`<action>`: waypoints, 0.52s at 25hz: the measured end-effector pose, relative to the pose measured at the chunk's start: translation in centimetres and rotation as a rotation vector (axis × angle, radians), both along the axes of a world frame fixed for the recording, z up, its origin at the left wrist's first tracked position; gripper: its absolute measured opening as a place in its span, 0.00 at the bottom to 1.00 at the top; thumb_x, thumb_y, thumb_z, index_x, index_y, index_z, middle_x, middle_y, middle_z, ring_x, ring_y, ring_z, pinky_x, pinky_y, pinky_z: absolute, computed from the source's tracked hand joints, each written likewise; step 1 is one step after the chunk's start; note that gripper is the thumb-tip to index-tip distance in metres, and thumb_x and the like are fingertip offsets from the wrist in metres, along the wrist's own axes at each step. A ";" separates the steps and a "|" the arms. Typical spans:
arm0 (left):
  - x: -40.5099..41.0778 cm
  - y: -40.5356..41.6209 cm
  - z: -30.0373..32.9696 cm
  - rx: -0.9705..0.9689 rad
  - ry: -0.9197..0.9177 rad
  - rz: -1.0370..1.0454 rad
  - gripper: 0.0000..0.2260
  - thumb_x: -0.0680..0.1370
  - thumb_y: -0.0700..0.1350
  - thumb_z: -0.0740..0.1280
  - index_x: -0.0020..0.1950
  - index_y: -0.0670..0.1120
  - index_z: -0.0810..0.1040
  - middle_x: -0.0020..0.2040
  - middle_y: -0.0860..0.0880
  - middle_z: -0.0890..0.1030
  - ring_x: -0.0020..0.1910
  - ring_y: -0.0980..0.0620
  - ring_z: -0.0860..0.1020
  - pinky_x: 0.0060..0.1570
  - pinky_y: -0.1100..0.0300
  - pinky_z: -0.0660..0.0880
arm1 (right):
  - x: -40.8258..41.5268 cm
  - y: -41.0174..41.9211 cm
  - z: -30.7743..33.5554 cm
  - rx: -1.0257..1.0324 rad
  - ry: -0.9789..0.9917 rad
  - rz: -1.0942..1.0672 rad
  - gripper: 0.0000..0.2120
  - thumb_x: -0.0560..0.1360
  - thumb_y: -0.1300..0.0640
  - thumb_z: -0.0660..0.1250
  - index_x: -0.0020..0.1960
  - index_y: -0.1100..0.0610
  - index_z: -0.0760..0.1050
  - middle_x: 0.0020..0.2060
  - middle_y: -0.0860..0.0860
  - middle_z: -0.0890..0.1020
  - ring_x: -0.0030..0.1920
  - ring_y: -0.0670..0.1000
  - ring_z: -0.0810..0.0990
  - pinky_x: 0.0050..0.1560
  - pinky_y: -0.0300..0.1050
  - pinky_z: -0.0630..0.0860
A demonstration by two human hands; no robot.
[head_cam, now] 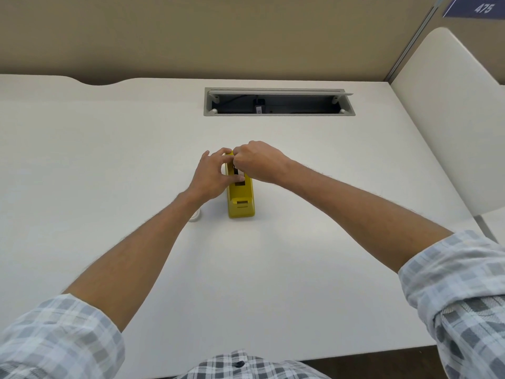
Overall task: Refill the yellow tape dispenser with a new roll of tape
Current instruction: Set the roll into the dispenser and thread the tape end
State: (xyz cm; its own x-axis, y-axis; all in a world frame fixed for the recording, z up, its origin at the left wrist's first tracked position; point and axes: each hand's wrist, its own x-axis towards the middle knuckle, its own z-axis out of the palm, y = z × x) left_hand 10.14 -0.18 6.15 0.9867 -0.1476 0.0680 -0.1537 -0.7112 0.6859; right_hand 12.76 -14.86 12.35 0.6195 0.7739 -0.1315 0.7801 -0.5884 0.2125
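Note:
The yellow tape dispenser (241,199) stands on the white desk (300,214), its cutter end toward me. My left hand (211,176) grips its left side, thumb over the top slot, and part of a white roll shows behind the fingers. My right hand (259,162) is closed over the far end of the dispenser, fingertips pinched at the slot; what they pinch is hidden. A small white tape roll or core (195,216) lies on the desk under my left wrist, half hidden by the forearm.
An open cable tray (278,102) with a plug inside is set into the desk farther back. A white chair back (451,119) stands at the right. A tan partition runs behind the desk.

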 end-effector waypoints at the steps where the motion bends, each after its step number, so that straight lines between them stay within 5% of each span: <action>1: 0.0 -0.1 0.0 0.000 -0.005 0.008 0.15 0.72 0.51 0.75 0.57 0.49 0.82 0.64 0.52 0.78 0.62 0.45 0.73 0.74 0.43 0.55 | 0.1 0.1 0.2 0.021 0.014 0.008 0.08 0.79 0.60 0.66 0.55 0.62 0.81 0.49 0.58 0.83 0.44 0.56 0.83 0.44 0.46 0.77; 13: 0.3 0.0 -0.2 0.057 0.005 0.001 0.16 0.72 0.51 0.74 0.59 0.51 0.81 0.66 0.51 0.77 0.64 0.47 0.73 0.76 0.45 0.49 | 0.4 -0.4 -0.1 0.038 0.049 -0.005 0.09 0.81 0.58 0.64 0.53 0.60 0.81 0.48 0.55 0.82 0.43 0.52 0.80 0.39 0.40 0.69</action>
